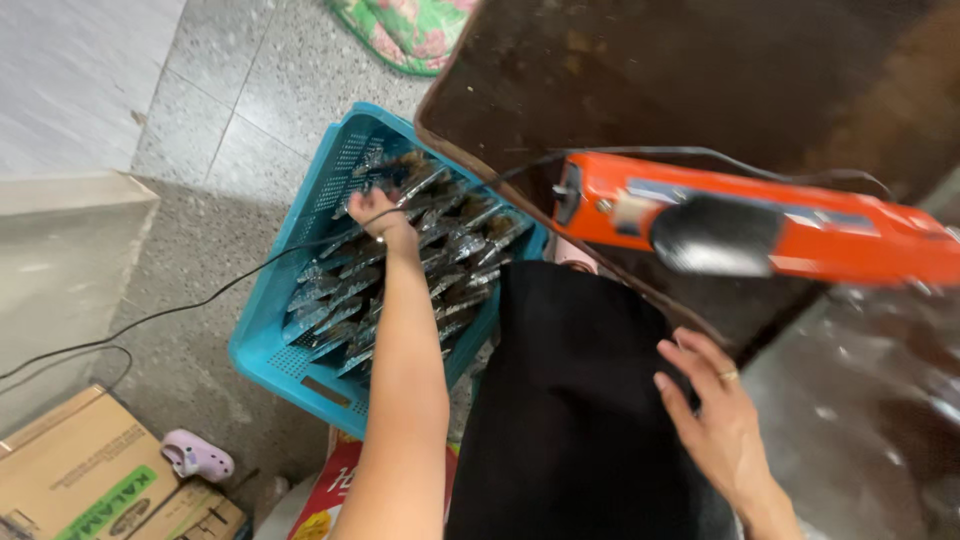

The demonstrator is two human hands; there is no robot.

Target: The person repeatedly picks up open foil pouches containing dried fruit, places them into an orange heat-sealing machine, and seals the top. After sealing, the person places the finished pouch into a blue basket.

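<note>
My left hand reaches down into a blue plastic crate on the floor and closes on one of the several shiny dark packets stacked in rows inside. My right hand rests open, fingers spread, on the black cloth over my lap, beside the edge of a dark brown table. An orange hand-held tool with a black knob lies on that table, its black cord trailing off to the left.
A black cable runs across the speckled floor. Cardboard boxes sit at the bottom left with a small lilac shoe beside them. A floral cushion lies at the top. A grey step stands on the left.
</note>
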